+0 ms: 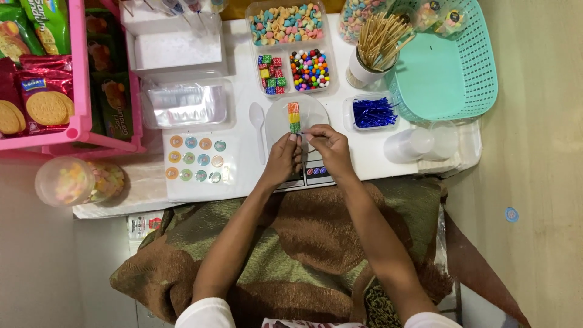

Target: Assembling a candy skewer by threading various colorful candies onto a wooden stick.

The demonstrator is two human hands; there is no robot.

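My left hand (283, 159) and my right hand (328, 147) meet over a small clear round lid (313, 112) on the white table. Between their fingertips they pinch the lower end of a short stack of square candies (294, 117), coloured red, yellow and green, which lies on the lid. It may be threaded on a stick, but the stick is hidden by my fingers. A white plastic spoon (258, 127) lies just left of the lid. A small scale (310, 173) sits under my wrists.
Clear trays hold pastel candies (287, 23), wrapped cubes (271, 75) and coloured balls (310, 69). A cup of wooden skewers (376, 45), blue twist ties (371, 112), a teal basket (446, 73), sticker sheet (195, 159), clear cups (422, 143), a candy jar (76, 181) and a pink snack rack (57, 79) surround them.
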